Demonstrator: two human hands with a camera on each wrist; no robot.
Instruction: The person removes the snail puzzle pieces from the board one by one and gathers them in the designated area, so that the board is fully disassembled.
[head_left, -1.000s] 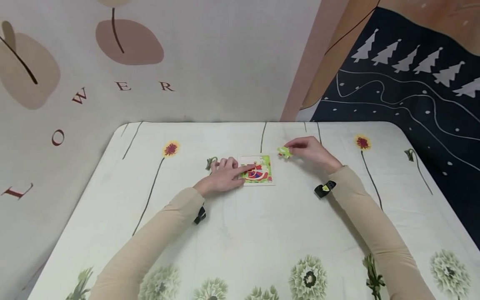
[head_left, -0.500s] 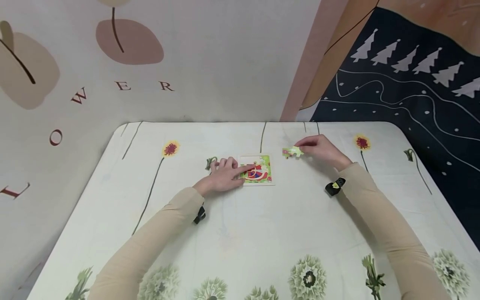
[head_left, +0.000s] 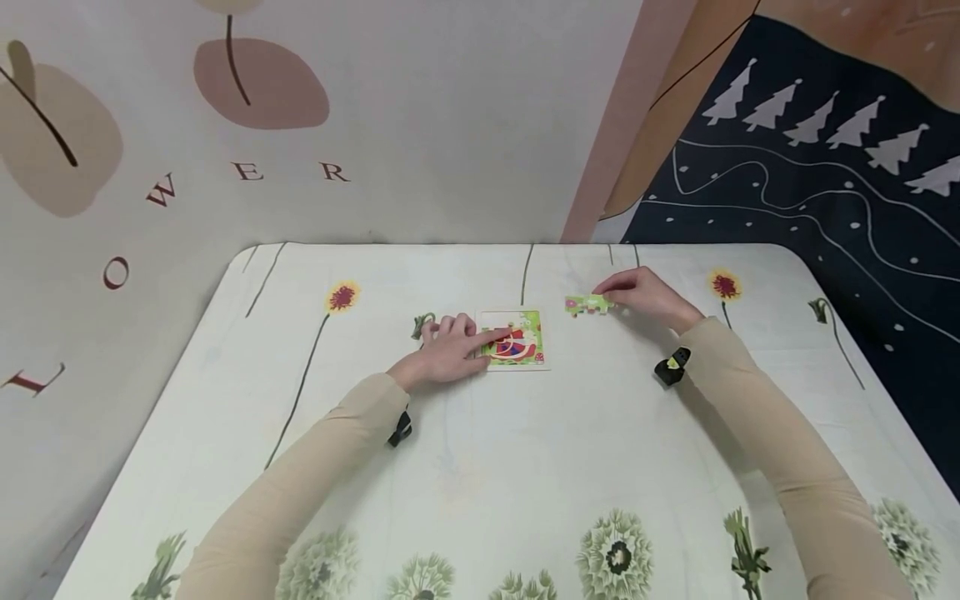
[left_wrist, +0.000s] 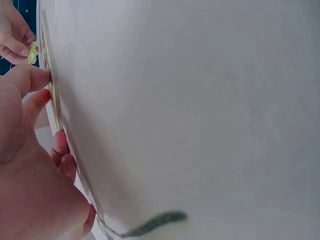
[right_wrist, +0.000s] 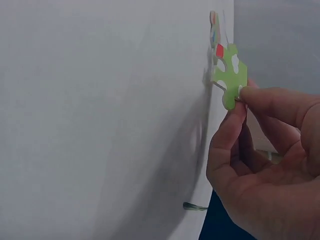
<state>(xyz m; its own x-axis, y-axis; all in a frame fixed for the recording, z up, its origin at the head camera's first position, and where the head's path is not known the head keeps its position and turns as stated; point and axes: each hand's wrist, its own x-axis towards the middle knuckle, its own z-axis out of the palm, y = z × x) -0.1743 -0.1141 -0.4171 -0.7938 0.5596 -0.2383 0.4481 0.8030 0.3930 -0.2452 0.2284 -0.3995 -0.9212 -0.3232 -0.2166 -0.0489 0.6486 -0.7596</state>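
A small square picture puzzle (head_left: 531, 346) lies on the table, mostly filled with red, blue and green parts. My left hand (head_left: 444, 354) rests at its left side, with the index finger straight across the picture and the thumb by its lower left edge. To the right of the puzzle, my right hand (head_left: 643, 298) pinches a green puzzle piece (right_wrist: 232, 72) between thumb and fingertips. That piece has white patches and a red corner, and is tilted off the table in the right wrist view. Beside it is another puzzle piece (head_left: 573, 305), green with a pink flower.
A white cloth (head_left: 510, 450) printed with flowers and dandelions covers the table. Its far edge meets a pale printed backdrop (head_left: 450, 167). A dark cloth with white trees (head_left: 810, 183) hangs at the right. Black camera straps (head_left: 672, 367) sit at the wrists.
My right hand has moved right with the green puzzle piece, uncovering the piece with the pink flower beside it. The left hand and the puzzle have stayed in place.
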